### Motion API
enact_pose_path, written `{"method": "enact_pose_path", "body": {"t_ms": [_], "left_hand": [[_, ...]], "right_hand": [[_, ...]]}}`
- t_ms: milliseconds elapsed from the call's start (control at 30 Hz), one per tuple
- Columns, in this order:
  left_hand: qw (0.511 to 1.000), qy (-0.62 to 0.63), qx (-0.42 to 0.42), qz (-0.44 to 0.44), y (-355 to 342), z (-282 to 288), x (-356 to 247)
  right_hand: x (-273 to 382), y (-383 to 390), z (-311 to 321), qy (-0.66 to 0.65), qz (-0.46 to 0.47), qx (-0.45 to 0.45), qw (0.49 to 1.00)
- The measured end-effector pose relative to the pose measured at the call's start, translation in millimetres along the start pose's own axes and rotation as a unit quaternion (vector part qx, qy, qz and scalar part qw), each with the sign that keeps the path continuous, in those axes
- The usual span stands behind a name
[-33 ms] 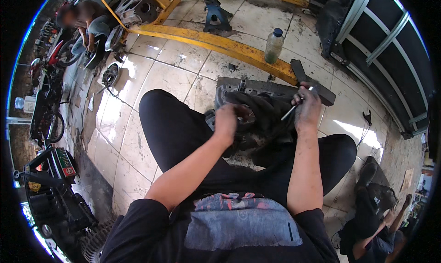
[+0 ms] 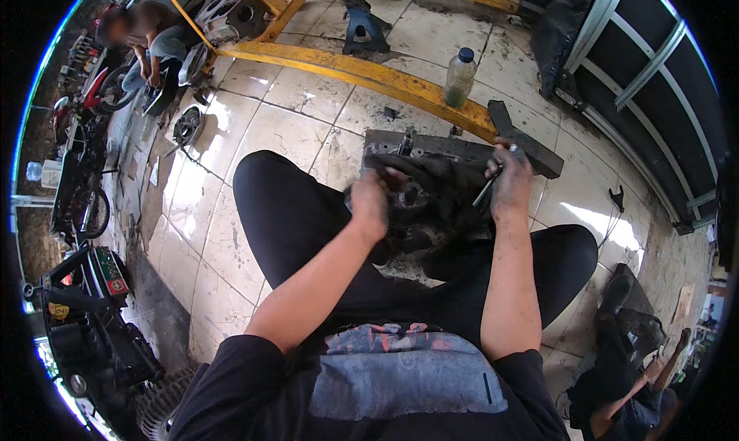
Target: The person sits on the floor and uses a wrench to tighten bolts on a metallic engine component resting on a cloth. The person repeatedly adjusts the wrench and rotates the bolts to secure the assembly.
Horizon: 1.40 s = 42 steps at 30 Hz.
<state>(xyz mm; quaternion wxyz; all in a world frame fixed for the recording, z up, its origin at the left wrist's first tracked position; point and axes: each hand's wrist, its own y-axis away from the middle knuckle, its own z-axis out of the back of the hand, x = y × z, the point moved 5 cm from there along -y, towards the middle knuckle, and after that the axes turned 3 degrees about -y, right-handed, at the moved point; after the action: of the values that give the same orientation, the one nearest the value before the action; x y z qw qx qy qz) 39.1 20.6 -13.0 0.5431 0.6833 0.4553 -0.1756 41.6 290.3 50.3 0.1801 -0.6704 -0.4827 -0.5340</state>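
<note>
My right hand (image 2: 511, 185) is closed around a slim metal rod-like tool (image 2: 483, 192), which points down to the left. A dark, grimy cloth (image 2: 431, 171) lies bunched over a metal engine part (image 2: 414, 198) between my knees. At the cloth's left end is my left hand (image 2: 369, 204), its fingers smeared by motion and partly hidden, so its grip is unclear. Behind the part, a dark, flat block (image 2: 462, 145) rests on the tiles, with a short metal piece (image 2: 406, 142) standing at its left.
A yellow steel frame (image 2: 354, 69) crosses the floor ahead, with a blue-capped bottle (image 2: 459, 77) and a blue stand (image 2: 363, 29) near it. A round metal part (image 2: 187, 125) lies left. Other people sit at far left and lower right; motorcycles (image 2: 77, 171) line the left.
My left hand has shifted slightly left and away from me, and the cloth's left end has moved. My right hand has tilted a little with the metal tool still in it.
</note>
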Motion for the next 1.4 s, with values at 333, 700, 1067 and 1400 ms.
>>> {"method": "enact_pose_path", "body": {"t_ms": [333,700,1067,1400], "left_hand": [[0.893,-0.353,-0.08,-0.269,-51.0,-18.5,-23.2],[0.98,-0.13,0.093,-0.118,-85.0,-13.1,-32.6],[0.957,-0.193,0.185,-0.111,-69.2,-36.7,-45.9],[0.938,-0.277,0.131,-0.161,-61.4,-36.5,-55.3]], "right_hand": [[-29.1,6.6,-14.9,0.025,-0.106,0.046,0.993],[-54.2,0.8,-7.9,0.159,-0.122,0.059,0.978],[-89.9,11.6,-32.7,0.298,-0.038,0.107,0.948],[-79.1,9.3,-32.5,0.445,-0.007,0.111,0.889]]}}
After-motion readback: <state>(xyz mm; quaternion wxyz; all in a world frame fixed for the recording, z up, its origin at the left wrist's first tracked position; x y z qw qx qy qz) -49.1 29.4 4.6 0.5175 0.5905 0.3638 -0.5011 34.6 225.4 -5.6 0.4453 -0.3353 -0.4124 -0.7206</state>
